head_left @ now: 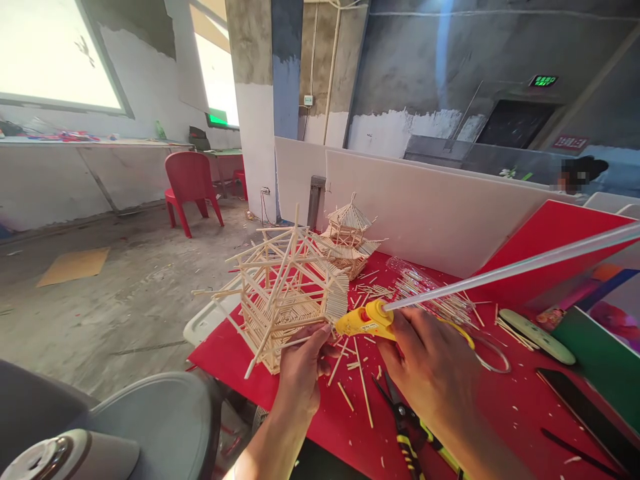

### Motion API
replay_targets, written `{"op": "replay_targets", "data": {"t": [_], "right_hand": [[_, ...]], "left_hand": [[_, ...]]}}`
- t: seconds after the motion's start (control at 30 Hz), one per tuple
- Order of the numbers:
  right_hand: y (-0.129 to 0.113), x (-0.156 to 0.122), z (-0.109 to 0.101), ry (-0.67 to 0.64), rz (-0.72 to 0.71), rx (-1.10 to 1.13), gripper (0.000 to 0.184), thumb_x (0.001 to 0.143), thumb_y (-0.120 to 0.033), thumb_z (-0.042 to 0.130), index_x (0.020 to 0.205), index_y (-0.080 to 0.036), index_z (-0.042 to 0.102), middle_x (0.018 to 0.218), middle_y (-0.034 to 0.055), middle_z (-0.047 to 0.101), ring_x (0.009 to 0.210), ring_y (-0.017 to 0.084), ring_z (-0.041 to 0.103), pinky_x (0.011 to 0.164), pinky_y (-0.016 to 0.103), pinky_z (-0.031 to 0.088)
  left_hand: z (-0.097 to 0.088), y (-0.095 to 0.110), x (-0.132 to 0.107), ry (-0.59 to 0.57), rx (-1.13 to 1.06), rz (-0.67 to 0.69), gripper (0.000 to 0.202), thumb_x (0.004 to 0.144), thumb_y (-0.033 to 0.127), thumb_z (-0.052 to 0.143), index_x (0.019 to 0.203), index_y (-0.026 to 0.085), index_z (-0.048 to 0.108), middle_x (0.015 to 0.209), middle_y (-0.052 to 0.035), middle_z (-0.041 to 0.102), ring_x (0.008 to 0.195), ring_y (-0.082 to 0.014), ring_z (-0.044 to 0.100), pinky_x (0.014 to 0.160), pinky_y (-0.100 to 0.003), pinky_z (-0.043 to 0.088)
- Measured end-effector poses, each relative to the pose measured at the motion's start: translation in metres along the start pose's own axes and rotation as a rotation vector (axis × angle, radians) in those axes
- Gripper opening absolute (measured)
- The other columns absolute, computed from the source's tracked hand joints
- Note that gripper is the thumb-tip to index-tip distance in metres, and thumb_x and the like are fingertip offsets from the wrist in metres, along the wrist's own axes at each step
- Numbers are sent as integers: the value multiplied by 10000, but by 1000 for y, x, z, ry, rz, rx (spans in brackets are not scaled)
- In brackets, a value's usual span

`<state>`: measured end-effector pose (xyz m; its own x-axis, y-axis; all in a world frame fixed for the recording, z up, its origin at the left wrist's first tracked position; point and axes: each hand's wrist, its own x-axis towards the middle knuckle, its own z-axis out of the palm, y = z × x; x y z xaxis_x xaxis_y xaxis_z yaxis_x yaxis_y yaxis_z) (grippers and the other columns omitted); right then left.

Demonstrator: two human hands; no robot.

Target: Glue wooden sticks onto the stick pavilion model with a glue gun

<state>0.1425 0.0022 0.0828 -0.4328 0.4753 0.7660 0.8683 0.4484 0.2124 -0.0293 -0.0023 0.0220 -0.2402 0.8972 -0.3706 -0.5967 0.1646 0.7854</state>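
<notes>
My left hand [300,370] is closed on the lower edge of a half-built wooden stick pavilion [285,293], holding it tilted above the red table [500,407]. My right hand [430,370] grips a yellow glue gun [363,321] with its nozzle pointing left against the model's side. A long translucent glue stick [510,270] juts from the gun's back toward the upper right. A smaller finished stick pavilion [349,235] stands behind on the table.
Loose sticks [357,373], a clear bag of sticks [430,293], yellow-handled scissors [407,433], a phone [585,417] and a green case [537,337] lie on the table. White divider panels [425,207] stand behind. A red chair [190,187] sits across the concrete floor.
</notes>
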Motion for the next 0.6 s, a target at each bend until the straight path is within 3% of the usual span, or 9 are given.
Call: {"op": "replay_targets", "data": {"t": [0.6], "right_hand": [[5, -11, 0, -5, 4, 29, 189, 885, -168, 547, 1060, -178, 617, 890, 36, 636, 736, 181, 556, 659, 337, 407]], "left_hand": [[1, 2, -3, 9, -14, 3, 267, 625, 304, 809, 790, 126, 699, 661, -27, 632, 505, -114, 575, 381, -188, 316]]}}
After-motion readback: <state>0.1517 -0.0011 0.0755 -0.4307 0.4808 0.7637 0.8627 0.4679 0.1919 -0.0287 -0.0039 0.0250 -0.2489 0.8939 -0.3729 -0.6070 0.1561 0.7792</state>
